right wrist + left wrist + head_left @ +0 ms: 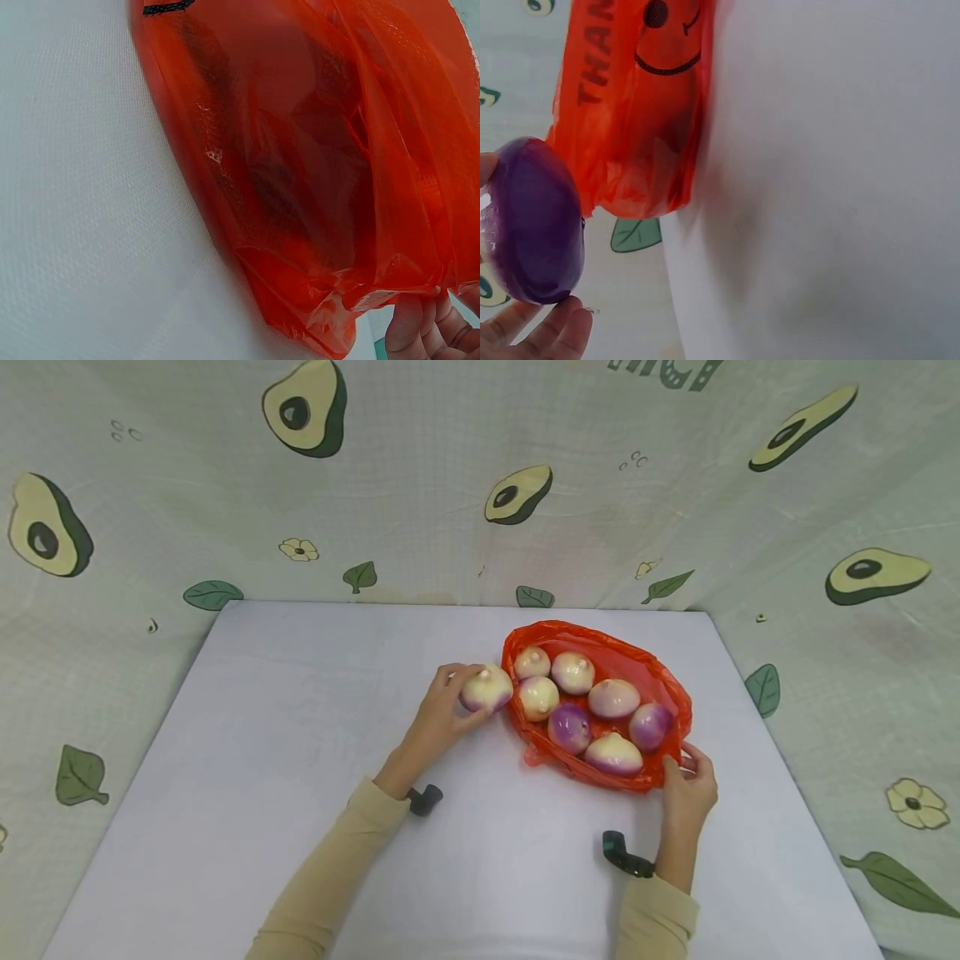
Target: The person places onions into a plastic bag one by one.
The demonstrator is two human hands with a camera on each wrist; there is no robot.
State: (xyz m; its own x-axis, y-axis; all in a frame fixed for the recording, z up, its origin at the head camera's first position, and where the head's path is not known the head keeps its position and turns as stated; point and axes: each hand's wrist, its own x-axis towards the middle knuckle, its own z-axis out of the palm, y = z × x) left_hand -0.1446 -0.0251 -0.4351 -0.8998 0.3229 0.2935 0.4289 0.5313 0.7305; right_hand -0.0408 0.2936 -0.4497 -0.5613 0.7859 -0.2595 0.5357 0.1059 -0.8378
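My left hand (pixel 442 714) grips a purple-and-white turnip (pixel 487 687) just outside the left rim of a red plastic bag (pixel 670 681). In the left wrist view the turnip (pixel 536 225) shows its glossy purple side, held clear of the table between thumb and fingers. The bag lies wide open, with several more turnips (pixel 613 699) inside. At the bag's near right corner my right hand (pixel 688 785) pinches the rim between thumb and fingers. The right wrist view shows those fingers (pixel 409 330) at the bag's edge.
A white table (pixel 300 718) carries the bag right of its middle. Behind and beside it hangs a pale cloth (pixel 420 485) printed with avocados and leaves. Each wrist wears a small dark camera, such as the left one (pixel 425 800).
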